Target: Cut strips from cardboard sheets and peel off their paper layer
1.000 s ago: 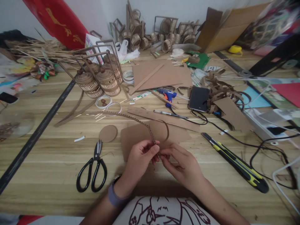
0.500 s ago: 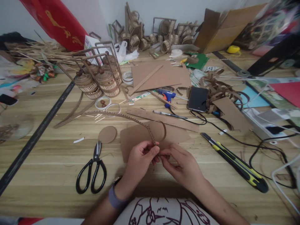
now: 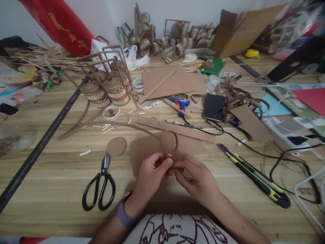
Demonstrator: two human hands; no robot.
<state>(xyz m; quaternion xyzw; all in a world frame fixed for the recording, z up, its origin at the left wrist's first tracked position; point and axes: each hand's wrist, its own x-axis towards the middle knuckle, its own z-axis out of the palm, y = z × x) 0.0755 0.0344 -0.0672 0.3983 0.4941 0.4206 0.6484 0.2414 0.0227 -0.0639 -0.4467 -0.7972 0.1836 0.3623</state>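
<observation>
Your left hand point(image 3: 153, 173) holds the cardboard strip point(image 3: 164, 147) between thumb and fingers, while your right hand point(image 3: 198, 176) makes a narrow pinch at its near end, the fingertips hiding how much they grip. The strip is in front of your body, off the middle of the desk's near edge; from your hands it rises, bends sharply, then stretches away toward the desk's left side. It looks very light and dry, springy along its length but quick to crease at that bend, with open flutes showing along its edge that would likely crush under a hard squeeze; hold it lightly across both faces, close to the end being worked. Compared with a second ago, your grip is the same; the brown curl point(image 3: 175, 140) just beyond your fingers sits a little farther left, and the whole view has slipped slightly. Under the strip lies a flat cardboard sheet point(image 3: 138, 152). To its left are the cardboard disc point(image 3: 116, 146) and, nearer the desk's near edge, the black-handled scissors point(image 3: 104, 169); well to the right lies the yellow and black knife point(image 3: 254, 175). Farther out come the pen point(image 3: 182, 124), the blue glue gun point(image 3: 181, 104) and the phone point(image 3: 214, 106), with lidded baskets point(image 3: 116, 91) toward the desk's far left corner.
</observation>
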